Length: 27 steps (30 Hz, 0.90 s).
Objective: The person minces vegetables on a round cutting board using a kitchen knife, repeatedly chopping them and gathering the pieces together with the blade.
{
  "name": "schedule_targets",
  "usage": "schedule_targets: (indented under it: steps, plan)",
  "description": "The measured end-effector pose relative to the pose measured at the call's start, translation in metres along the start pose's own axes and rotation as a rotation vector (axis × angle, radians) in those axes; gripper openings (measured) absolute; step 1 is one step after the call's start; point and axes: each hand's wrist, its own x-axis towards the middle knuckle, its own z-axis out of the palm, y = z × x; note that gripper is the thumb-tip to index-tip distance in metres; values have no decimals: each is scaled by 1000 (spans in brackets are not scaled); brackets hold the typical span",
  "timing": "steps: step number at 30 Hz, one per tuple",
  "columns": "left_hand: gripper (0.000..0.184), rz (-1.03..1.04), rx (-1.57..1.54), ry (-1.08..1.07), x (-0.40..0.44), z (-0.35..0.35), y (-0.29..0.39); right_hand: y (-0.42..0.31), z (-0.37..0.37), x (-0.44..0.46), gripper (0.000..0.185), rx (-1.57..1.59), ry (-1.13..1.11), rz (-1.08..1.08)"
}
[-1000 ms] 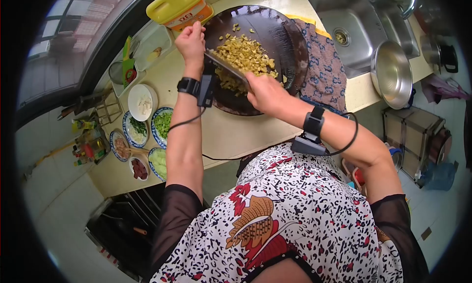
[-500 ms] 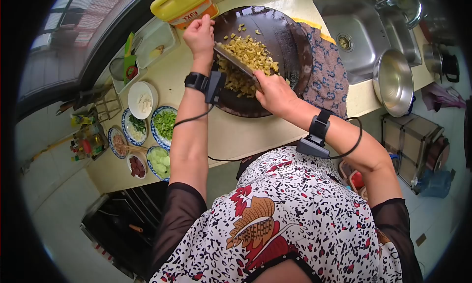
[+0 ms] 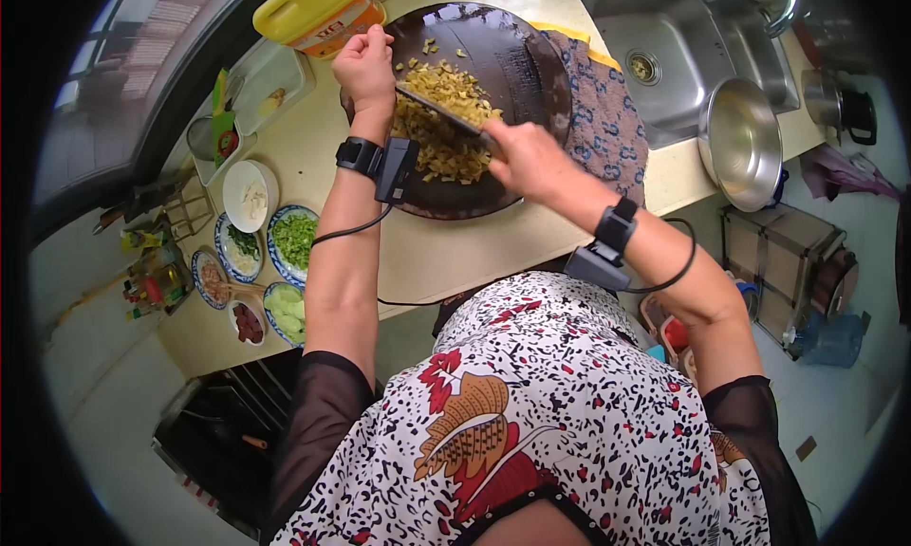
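Observation:
My right hand (image 3: 533, 159) is wrapped round the handle of a cleaver (image 3: 438, 108), its blade seen nearly edge-on and angled across a pile of chopped yellowish-green pickled vegetable (image 3: 454, 89). The pile lies on a dark round chopping board (image 3: 517, 48), with a few loose bits at the far side. Above the board's left edge, my left hand (image 3: 365, 67) is closed in a fist beside the far end of the blade; no object shows in it. Behind that fist stands a yellow jug (image 3: 318, 17) with an orange label.
On the left are a white bowl (image 3: 251, 197), a plate of chopped greens (image 3: 292, 238), a plate of pale green slices (image 3: 287, 314) and a bowl of dark red pieces (image 3: 249, 323). A patterned cloth (image 3: 607, 119), sink (image 3: 655, 34) and metal basin (image 3: 742, 148) are to the right.
The whole view has shifted, so the counter sits further left in frame. Against the board, my right hand and the cleaver have moved slightly right across the pile. My left fist stays closed.

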Motion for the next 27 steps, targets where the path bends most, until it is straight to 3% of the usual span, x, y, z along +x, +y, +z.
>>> schedule_targets:
  steps: [3,9,15,18,22,26,27]
  plan:
    - [26,-80,39,98,1,5,-24,0,-38,12,20,-90,-71,-30]
    - [23,-120,126,182,-3,10,-32,1,-54,22,25,-135,-176,-83]
    - [25,-33,194,185,-8,17,-32,20,-42,15,30,-148,-175,-93]
    - [26,103,245,226,-25,20,-26,40,-34,3,33,-58,-173,-77]
    - [31,127,133,239,-39,16,-18,44,-25,-6,42,-83,-96,-149]
    - [29,13,-17,164,-42,22,2,29,-44,-5,39,-107,-152,-90]
    - [28,4,2,152,-36,21,-6,20,-52,-1,24,-126,-170,-56]
